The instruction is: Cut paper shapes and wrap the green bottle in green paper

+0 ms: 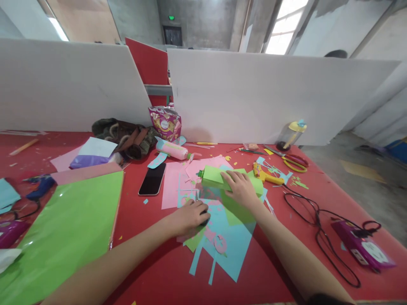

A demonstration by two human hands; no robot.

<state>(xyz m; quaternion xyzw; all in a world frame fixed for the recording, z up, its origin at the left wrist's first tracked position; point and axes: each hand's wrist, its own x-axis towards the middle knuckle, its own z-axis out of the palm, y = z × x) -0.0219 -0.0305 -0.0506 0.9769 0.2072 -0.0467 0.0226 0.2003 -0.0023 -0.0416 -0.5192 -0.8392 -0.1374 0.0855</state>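
My right hand is wrapped over a bottle covered in light green paper, lying on its side with a green tip pointing left. My left hand is closed around a dark-handled tool. A thin pointed metal blade shows beyond its fingers, but the rest of the tool is hidden. Under both hands lie blue paper and pink paper, with cut strips and scraps on top. A round pink cutout rests on the blue sheet. Left of the papers is a phone.
A yellow glue gun trails a cable to a purple power strip. Scissors and a clear bottle stand or lie at back right. Green sheets cover the left. A pink bottle and snack bag are behind.
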